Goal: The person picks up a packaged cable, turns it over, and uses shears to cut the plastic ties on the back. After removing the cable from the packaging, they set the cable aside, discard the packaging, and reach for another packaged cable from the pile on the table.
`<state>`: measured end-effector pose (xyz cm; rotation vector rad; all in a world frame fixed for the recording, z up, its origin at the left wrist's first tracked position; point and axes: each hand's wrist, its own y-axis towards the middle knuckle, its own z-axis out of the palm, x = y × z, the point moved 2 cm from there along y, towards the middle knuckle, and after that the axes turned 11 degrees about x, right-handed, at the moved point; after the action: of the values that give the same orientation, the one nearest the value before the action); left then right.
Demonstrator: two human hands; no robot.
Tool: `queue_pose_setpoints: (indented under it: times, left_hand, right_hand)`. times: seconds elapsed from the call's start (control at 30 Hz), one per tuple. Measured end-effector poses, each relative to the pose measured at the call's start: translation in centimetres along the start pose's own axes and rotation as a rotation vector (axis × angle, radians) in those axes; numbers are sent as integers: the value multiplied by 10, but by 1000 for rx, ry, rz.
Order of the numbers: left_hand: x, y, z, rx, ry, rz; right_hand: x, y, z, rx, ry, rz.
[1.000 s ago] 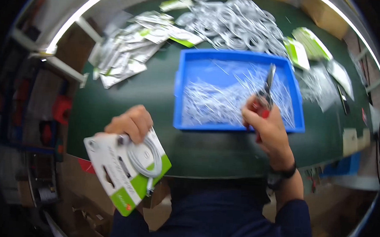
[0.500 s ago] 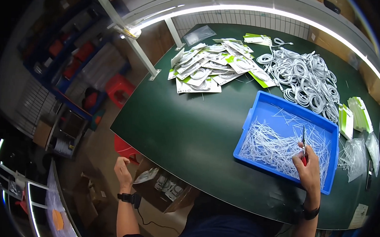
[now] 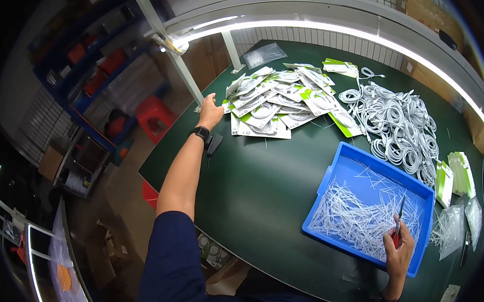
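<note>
My left hand (image 3: 210, 112) reaches to the left edge of a heap of packaged cables (image 3: 265, 106), coiled white cables on white and green cards. Its fingers are apart at the corner of one card; whether they touch it I cannot tell. My right hand (image 3: 400, 248) is closed around a red-handled pliers-like tool (image 3: 397, 233) with a long, narrow metal tip pointing away from me. The tool is held over the near right part of a blue tray (image 3: 316, 208). Thin white plastic strips (image 3: 347, 217) lie loose in that tray.
Loose coiled grey-white cables (image 3: 399, 125) are heaped behind the tray. Green and white cards (image 3: 459, 174) and clear plastic bags (image 3: 450, 230) lie at the right. A metal post (image 3: 186, 75) stands at the table's left edge; a red stool (image 3: 154, 117) is beyond it.
My left hand has moved from beside the table's near left edge, up and forward to the packaged cables. My right hand keeps the tool over the tray. The view has shifted slightly.
</note>
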<state>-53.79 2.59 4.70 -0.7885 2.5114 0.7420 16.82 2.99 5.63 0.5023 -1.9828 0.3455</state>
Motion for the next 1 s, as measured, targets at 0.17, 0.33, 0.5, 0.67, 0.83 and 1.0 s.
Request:
queue_pose_setpoints:
  times: [0.17, 0.33, 0.5, 0.67, 0.83, 1.0]
  left_hand:
    - [2, 55, 44, 90, 127, 50]
    - [12, 67, 52, 310, 21, 166]
    - [-21, 24, 16, 188, 55, 318]
    - [-105, -61, -28, 86, 17, 334]
    - [-186, -120, -22, 328, -728, 172]
    - [-292, -211, 29, 729, -1418, -163]
  right_hand:
    - [-9, 6, 4, -68, 81, -2]
    - [-1, 24, 8, -28, 226, 25]
    - [4, 29, 15, 7, 203, 17]
    - [10, 9, 4, 131, 81, 40]
    - [10, -13, -9, 96, 7, -12]
    - [15, -19, -12, 17, -199, -260]
